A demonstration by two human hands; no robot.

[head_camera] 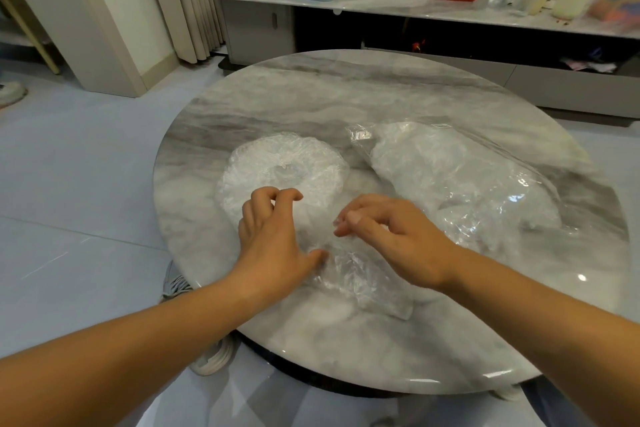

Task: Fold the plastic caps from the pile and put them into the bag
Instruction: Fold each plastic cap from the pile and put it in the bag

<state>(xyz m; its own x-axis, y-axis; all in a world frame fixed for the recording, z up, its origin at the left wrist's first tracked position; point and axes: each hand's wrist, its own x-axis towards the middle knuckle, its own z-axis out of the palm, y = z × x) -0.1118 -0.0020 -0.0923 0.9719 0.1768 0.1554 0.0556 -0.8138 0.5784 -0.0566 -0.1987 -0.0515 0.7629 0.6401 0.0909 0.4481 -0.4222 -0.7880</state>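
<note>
Marble table (346,87): left hand (273,236), right hand (391,232) pinch cap (349,270)

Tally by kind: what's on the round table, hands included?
Cap pile: 1 (caps inside can't be counted)
Loose cap between the hands: 1
Bag: 1
Hands: 2, left hand, right hand
Total: 5

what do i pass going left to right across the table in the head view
left hand → right hand → bag; the pile and the cap in both hands overlap them, so left out
</note>
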